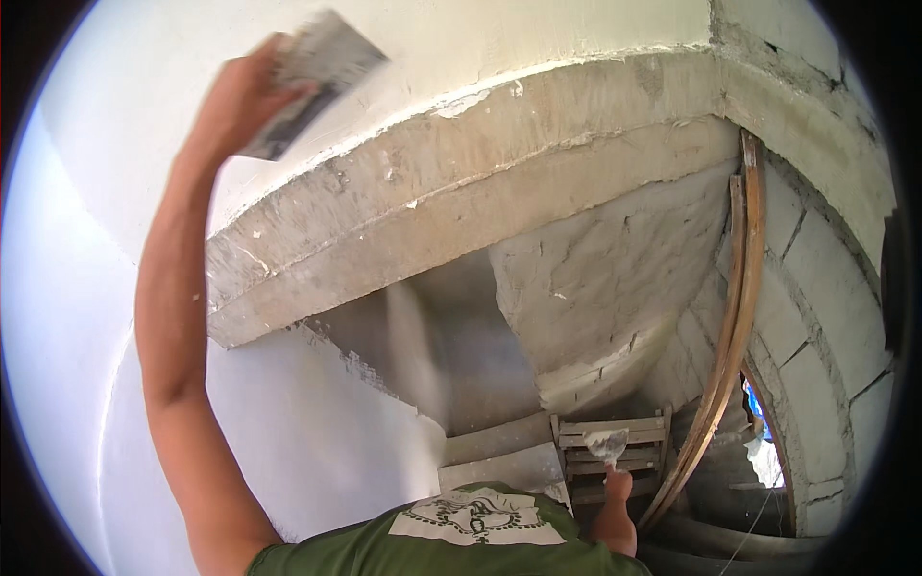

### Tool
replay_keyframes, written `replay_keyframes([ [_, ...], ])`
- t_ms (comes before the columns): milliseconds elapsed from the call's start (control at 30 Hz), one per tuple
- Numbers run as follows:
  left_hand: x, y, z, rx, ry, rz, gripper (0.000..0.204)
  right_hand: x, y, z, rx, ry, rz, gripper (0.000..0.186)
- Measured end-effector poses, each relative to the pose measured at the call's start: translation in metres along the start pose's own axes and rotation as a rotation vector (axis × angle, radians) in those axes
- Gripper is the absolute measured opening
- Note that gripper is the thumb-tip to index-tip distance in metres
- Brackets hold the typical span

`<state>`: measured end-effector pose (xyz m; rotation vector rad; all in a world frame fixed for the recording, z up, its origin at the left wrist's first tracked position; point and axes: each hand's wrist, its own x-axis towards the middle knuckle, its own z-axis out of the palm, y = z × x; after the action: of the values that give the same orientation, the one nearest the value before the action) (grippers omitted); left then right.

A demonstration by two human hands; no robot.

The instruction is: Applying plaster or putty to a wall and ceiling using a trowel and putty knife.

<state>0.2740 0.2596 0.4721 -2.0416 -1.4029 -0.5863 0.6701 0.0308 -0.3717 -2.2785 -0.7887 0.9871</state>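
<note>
My left hand [245, 101] is raised high at the upper left, its fingers closed round a flat rectangular plastering trowel [331, 60]. Grey smears cover the trowel's blade. It lies over the pale plastered surface [461, 43] above the concrete beam [480, 182]; whether it touches that surface, I cannot tell. Low on the right, my right hand [618, 485] grips a putty knife [607, 444] by its handle. White, paste-like stuff coats the putty knife's blade, which points upward.
Long wooden boards [738, 288] lean at the right beside a block wall [816, 384]. Below stands a slatted wooden frame [639, 429], behind the putty knife. A smooth white wall [317, 432] fills the lower left. An opening [764, 446] shows light at the far right.
</note>
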Motion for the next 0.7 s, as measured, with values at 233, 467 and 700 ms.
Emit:
replay_keyframes([
  [233,0.035,0.015,0.057,0.246,-0.133,-0.084,0.031,-0.01,0.024,0.007,-0.021,0.02,-0.069,0.056],
  [467,0.011,-0.079,-0.064,0.293,0.52,-0.203,0.037,-0.046,-0.025,-0.023,0.09,-0.022,-0.087,0.058],
  [700,0.076,0.102,0.05,0.096,0.068,0.23,0.039,-0.032,0.042,-0.028,-0.084,0.102,0.05,0.055],
])
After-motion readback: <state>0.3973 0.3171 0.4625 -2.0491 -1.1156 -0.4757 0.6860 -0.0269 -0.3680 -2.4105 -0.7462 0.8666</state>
